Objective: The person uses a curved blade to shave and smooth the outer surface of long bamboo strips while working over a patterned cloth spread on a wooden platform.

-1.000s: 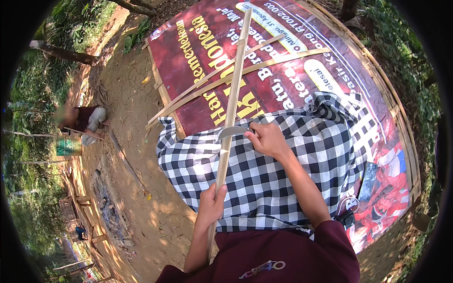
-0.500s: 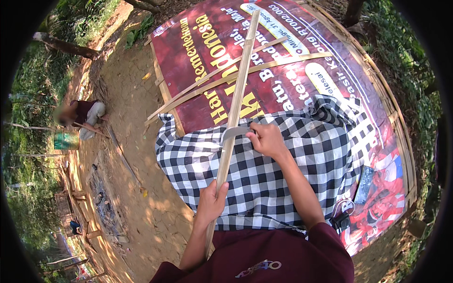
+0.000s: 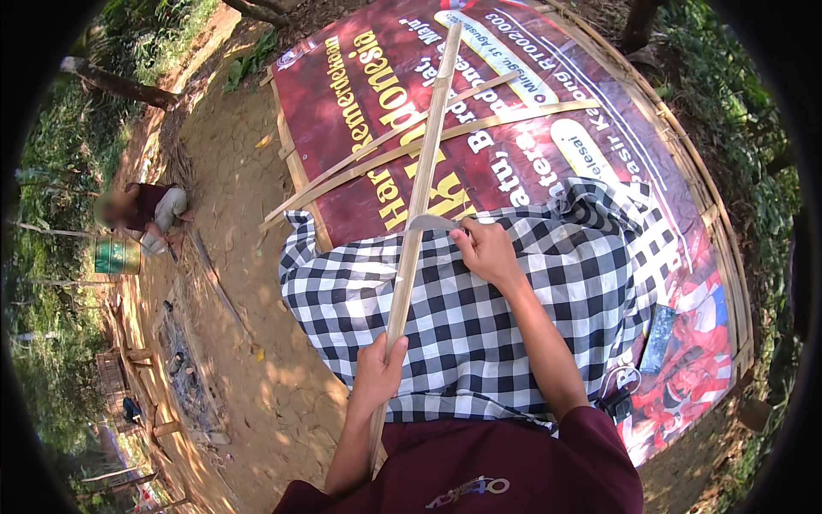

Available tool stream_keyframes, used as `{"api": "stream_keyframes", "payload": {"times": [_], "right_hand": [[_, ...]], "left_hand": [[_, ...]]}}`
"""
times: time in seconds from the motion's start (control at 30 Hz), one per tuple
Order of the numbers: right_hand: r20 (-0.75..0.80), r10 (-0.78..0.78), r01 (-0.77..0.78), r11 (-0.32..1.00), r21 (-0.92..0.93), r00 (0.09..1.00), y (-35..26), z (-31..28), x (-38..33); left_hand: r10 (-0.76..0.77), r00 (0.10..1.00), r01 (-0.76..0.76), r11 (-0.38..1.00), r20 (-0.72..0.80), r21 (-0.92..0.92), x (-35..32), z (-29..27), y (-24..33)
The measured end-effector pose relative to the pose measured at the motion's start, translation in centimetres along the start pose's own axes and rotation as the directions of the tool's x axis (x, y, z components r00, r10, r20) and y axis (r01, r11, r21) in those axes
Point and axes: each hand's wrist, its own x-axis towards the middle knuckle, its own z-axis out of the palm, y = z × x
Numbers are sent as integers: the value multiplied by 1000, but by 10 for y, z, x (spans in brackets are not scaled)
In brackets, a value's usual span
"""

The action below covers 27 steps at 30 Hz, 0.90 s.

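A long, pale bamboo strip (image 3: 419, 184) slants from beside my body up over my lap and past the banner. My left hand (image 3: 377, 370) is wrapped round its lower part. In my right hand (image 3: 488, 251) is a knife (image 3: 432, 223) with a short grey blade; my fingers hide its handle. The blade's tip lies against the strip's right side, roughly at its middle. Under both hands spreads a black-and-white checked cloth (image 3: 479, 330). Two thinner bamboo strips (image 3: 527, 114) lie on the banner beyond, passing beneath the long one.
A dark red printed banner (image 3: 330, 116) covers a bamboo-edged platform. A small dark flat block (image 3: 658, 339) rests on it at right. Across the bare ground (image 3: 248, 180), another person (image 3: 154, 210) crouches at left beside a green drum (image 3: 117, 256). A stick (image 3: 221, 283) lies nearby.
The blade has shifted slightly up the bamboo strip and turned, with less of it crossing the strip. The strip's far end has swung a little left. My left hand keeps its grip.
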Motion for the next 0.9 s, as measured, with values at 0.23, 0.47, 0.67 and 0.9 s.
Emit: {"api": "stream_keyframes", "payload": {"times": [0.23, 0.47, 0.67, 0.9], "right_hand": [[-50, 82, -56, 919, 390, 995, 5, 9, -2], [-8, 264, -196, 734, 650, 964, 8, 17, -4], [6, 277, -216, 735, 642, 961, 6, 20, -10], [-28, 307, -226, 757, 612, 951, -1, 10, -5]], "left_hand": [[36, 998, -38, 999, 49, 29, -1, 5, -1], [181, 983, -184, 969, 38, 167, 4, 22, -10], [205, 979, -194, 943, -11, 271, 6, 26, -17], [164, 986, -167, 972, 31, 164, 5, 24, -10]]}}
